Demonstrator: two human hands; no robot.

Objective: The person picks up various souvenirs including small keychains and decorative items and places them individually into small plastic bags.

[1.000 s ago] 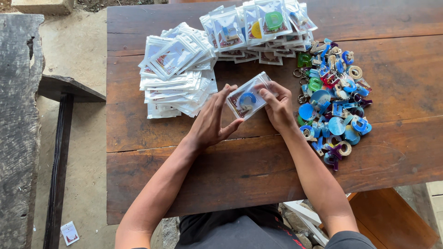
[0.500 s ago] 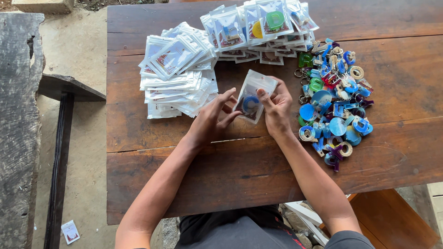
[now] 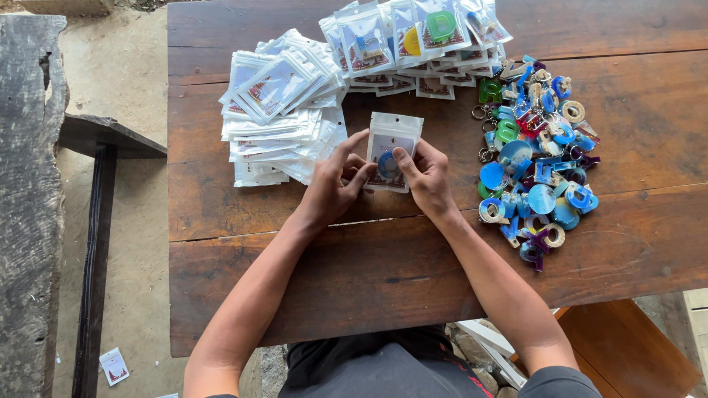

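Observation:
My left hand (image 3: 333, 188) and my right hand (image 3: 425, 177) both grip one small clear plastic pouch (image 3: 393, 140) with a white top strip and a blue keychain inside, held upright just above the brown wooden table (image 3: 369, 273). To the left of my hands lies a stack of empty white-backed pouches (image 3: 276, 110). At the far edge sits a row of filled pouches (image 3: 413, 37) with coloured letters in them. On the right, a heap of loose letter keychains (image 3: 535, 158), mostly blue, with metal rings.
A dark wooden bench (image 3: 96, 221) stands left of the table over a concrete floor. One small pouch (image 3: 114, 366) lies on the floor at the lower left. An orange wooden seat (image 3: 627, 350) shows at the lower right.
The pouch has turned from tilted sideways to upright between my hands, and both hands have drawn closer together on its lower part.

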